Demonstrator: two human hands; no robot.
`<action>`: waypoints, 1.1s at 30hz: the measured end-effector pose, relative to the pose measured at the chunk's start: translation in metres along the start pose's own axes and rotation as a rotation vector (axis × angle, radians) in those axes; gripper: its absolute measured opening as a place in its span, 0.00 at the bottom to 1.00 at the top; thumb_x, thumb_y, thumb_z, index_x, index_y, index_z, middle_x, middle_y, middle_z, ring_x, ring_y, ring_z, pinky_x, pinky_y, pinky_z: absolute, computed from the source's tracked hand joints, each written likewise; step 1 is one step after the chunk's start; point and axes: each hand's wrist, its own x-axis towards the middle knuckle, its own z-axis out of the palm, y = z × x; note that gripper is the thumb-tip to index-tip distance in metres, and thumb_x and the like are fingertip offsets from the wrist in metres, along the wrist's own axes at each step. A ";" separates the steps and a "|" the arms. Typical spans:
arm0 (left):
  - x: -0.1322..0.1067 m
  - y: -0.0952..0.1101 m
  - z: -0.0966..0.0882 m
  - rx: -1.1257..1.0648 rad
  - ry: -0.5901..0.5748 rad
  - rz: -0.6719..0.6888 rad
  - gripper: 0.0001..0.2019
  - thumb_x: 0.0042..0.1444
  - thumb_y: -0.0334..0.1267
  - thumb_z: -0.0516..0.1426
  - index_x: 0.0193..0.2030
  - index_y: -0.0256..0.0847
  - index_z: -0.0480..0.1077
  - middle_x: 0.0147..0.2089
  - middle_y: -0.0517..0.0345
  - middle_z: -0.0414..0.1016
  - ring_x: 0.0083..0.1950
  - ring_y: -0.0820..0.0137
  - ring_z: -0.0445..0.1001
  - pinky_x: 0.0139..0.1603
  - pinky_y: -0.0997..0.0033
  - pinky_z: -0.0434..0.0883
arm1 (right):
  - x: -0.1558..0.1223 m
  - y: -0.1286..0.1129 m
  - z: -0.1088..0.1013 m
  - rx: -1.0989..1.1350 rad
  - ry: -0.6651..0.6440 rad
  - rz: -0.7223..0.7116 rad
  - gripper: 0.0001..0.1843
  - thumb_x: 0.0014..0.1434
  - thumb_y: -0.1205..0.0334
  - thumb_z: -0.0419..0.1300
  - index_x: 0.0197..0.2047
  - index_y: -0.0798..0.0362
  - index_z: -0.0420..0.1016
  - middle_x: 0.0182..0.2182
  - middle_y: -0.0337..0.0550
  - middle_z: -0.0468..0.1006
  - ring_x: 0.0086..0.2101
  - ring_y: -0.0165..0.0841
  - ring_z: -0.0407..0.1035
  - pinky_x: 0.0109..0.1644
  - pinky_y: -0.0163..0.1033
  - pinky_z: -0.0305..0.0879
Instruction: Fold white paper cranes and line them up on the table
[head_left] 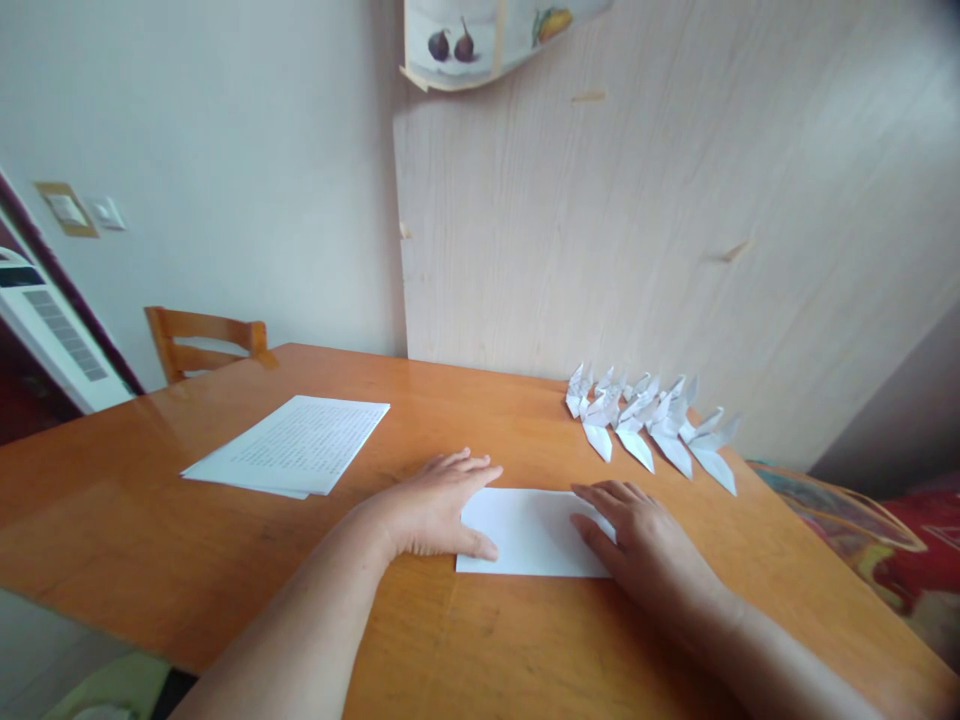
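Bare forearms [300, 610] are slanting inward from the bottom edge over a glossy orange-brown wooden table [480, 650], one from each side. Between the person's two hands, a plain white rectangular sheet of paper [536, 535] is lying flat, its long side running from one hand to the other. At its left end the left hand [442, 505] is lying open and ungrasping, thumb resting over the paper near the closer edge, fingers fanning past the far left corner. At its right end the right hand [641, 540] is also lying loose and unclenched, thumb and fingertips spreading over the paper and covering that end. Beyond the right hand, toward the back of the table, a cluster of white folded-paper birds with pointed wings [670, 448] is standing close together in rows. Well to the left of the left hand, a small stack of white sheets with lines of dark text [300, 440] is lying slightly askew. Farther past it, a light-brown wooden chair [206, 328] is showing its back at the table's edge. Straight ahead of both hands, a pale wood-grain panel [585, 230] is rising behind the table, and a curling fruit picture [487, 45] is hanging high on it.
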 end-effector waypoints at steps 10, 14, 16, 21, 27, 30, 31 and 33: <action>0.007 0.012 0.017 -0.026 -0.022 0.185 0.53 0.44 0.62 0.65 0.73 0.46 0.50 0.76 0.50 0.47 0.75 0.52 0.45 0.72 0.50 0.50 | 0.002 0.019 -0.002 0.189 0.006 0.119 0.24 0.65 0.54 0.53 0.62 0.52 0.71 0.58 0.50 0.75 0.55 0.45 0.71 0.57 0.50 0.67; 0.006 0.015 0.015 -0.029 -0.015 0.185 0.48 0.46 0.58 0.65 0.72 0.46 0.55 0.74 0.50 0.52 0.75 0.53 0.48 0.72 0.51 0.51 | 0.002 0.018 -0.005 0.204 -0.035 0.096 0.25 0.65 0.54 0.53 0.62 0.53 0.70 0.57 0.51 0.75 0.55 0.44 0.71 0.58 0.50 0.67; 0.005 0.017 0.014 -0.032 -0.015 0.184 0.45 0.47 0.56 0.66 0.71 0.46 0.57 0.74 0.51 0.54 0.74 0.54 0.49 0.71 0.52 0.52 | 0.002 0.013 -0.007 0.202 -0.062 0.043 0.24 0.65 0.54 0.54 0.61 0.52 0.71 0.58 0.50 0.75 0.54 0.43 0.71 0.59 0.50 0.67; 0.004 0.017 0.014 -0.036 0.003 0.170 0.43 0.46 0.54 0.66 0.69 0.47 0.61 0.73 0.50 0.55 0.74 0.53 0.50 0.71 0.52 0.54 | -0.004 0.000 -0.013 0.157 -0.113 -0.059 0.33 0.62 0.44 0.59 0.66 0.48 0.66 0.65 0.49 0.67 0.63 0.47 0.61 0.66 0.55 0.58; 0.007 0.011 0.019 -0.050 0.041 0.176 0.43 0.46 0.53 0.66 0.69 0.47 0.60 0.73 0.50 0.56 0.73 0.53 0.53 0.70 0.54 0.55 | -0.006 0.000 -0.012 0.166 -0.212 -0.064 0.48 0.57 0.34 0.59 0.72 0.51 0.55 0.69 0.50 0.58 0.68 0.49 0.50 0.70 0.57 0.49; 0.006 0.011 0.020 -0.055 0.052 0.171 0.42 0.47 0.52 0.65 0.69 0.46 0.60 0.72 0.50 0.57 0.73 0.54 0.54 0.70 0.54 0.55 | -0.004 0.002 -0.011 0.164 -0.245 -0.053 0.50 0.56 0.33 0.59 0.73 0.51 0.53 0.70 0.51 0.56 0.68 0.50 0.49 0.71 0.59 0.45; 0.006 0.012 0.019 -0.054 0.057 0.163 0.42 0.47 0.52 0.64 0.69 0.46 0.61 0.72 0.50 0.57 0.73 0.54 0.54 0.70 0.54 0.55 | -0.004 0.002 -0.011 0.165 -0.254 -0.054 0.51 0.55 0.33 0.59 0.73 0.51 0.53 0.70 0.51 0.56 0.68 0.50 0.50 0.71 0.59 0.45; 0.005 0.015 0.018 -0.053 0.071 0.147 0.40 0.47 0.49 0.64 0.68 0.46 0.62 0.72 0.50 0.59 0.73 0.54 0.54 0.70 0.55 0.55 | -0.003 0.002 -0.012 0.171 -0.265 -0.059 0.52 0.54 0.32 0.60 0.73 0.52 0.53 0.70 0.52 0.57 0.67 0.50 0.51 0.71 0.58 0.45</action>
